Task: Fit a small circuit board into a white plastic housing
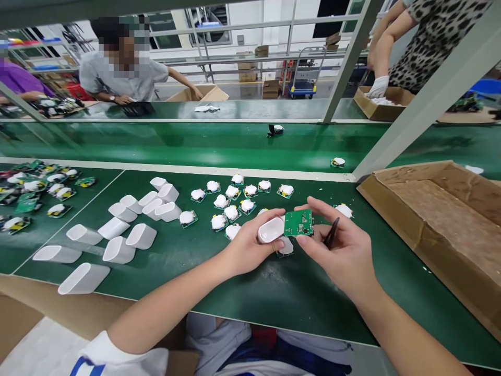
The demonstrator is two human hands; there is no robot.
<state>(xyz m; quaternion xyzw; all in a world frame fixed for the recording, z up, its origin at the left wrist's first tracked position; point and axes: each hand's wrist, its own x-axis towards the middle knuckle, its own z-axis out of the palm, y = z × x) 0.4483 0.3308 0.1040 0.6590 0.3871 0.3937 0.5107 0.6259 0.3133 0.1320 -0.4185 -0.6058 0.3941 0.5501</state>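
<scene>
My left hand [250,243] is closed round a white oval casing [271,230], its open end facing up toward me. In my right hand [340,245] is a green circuit board [298,223], pinched by its edge, with its left edge against the casing's rim. A dark, thin tool [332,233] also sits among the right fingers. Just below the hands lies a board topped with white material [286,246], partly covered. More such boards [231,212] lie on the green worktop left of and behind my hands, and several white casings [119,249] are spread farther left.
A pile of boards [33,185] lies at the far left. On the right stands a large cardboard box [415,240]. Behind the worktop runs a green belt [195,143] with two boards on it. A slanted metal post [422,94] rises at the right. People work across the belt.
</scene>
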